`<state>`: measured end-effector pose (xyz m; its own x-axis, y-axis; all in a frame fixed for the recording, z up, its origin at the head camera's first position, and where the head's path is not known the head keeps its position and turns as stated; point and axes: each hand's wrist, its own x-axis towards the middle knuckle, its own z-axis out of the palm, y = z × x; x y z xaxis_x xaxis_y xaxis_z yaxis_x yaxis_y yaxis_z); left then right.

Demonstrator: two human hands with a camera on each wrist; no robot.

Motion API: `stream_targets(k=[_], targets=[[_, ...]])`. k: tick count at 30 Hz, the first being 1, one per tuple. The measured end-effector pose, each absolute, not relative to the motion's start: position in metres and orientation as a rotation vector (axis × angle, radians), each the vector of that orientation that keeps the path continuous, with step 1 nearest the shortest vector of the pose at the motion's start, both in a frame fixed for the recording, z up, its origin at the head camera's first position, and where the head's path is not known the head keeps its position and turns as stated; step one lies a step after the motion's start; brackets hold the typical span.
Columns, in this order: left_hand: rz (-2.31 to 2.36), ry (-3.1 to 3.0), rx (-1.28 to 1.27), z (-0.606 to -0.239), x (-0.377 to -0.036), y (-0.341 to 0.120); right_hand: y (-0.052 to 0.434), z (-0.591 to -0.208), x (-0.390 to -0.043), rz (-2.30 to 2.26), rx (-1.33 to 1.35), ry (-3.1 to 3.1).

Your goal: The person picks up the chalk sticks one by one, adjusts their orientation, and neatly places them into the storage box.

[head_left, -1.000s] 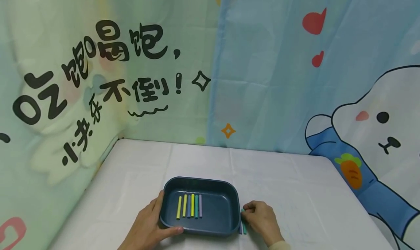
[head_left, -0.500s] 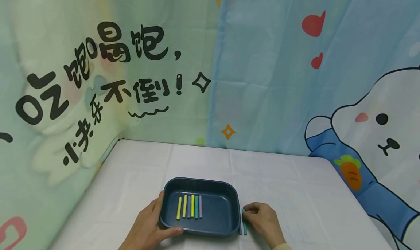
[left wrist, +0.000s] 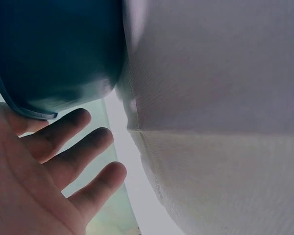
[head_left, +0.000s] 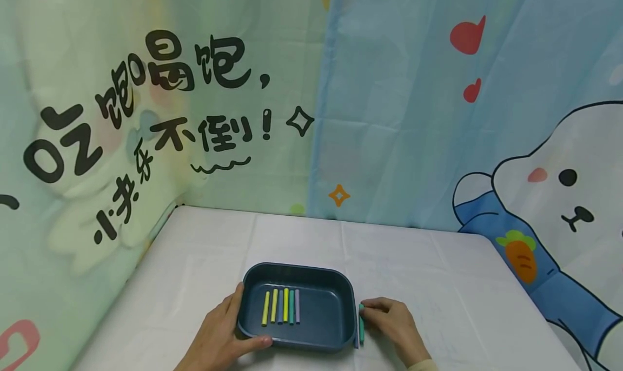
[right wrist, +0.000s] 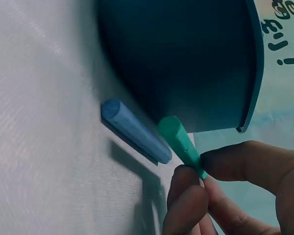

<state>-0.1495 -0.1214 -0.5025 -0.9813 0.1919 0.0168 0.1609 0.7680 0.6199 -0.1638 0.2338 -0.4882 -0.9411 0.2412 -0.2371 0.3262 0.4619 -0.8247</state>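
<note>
A dark blue rectangular tray (head_left: 325,316) holds a row of several chalk sticks (head_left: 285,306) in yellow, green and purple. My left hand (head_left: 216,328) rests at the tray's left end, thumb along the near wall and other fingers at the left side. In the left wrist view three fingers stretch out below the rim, fairly straight and spread. Right of the tray, my right hand (head_left: 393,326) pinches a green chalk stick (right wrist: 180,139) between thumb and fingertips. It is raised over the cloth, near the tray wall. A bluish-purple chalk stick (right wrist: 137,132) lies close beside the tray.
A white cloth (head_left: 438,295) with fold lines covers the table. Behind it hang printed curtains (head_left: 389,117) with dark lettering at left and a cartoon bear (head_left: 574,171) at right.
My right hand has lifted the green chalk stick slightly, away from the cloth. The left hand, the tray and the row inside it have stayed in place.
</note>
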Motion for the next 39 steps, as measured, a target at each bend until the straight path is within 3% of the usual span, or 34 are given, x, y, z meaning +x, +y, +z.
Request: stream_targets(k=[39], targets=[[1.043, 2.902, 0.291, -0.502, -0.150, -0.121, 0.220, -0.461, -0.167, -1.782, 0.514, 2.484]])
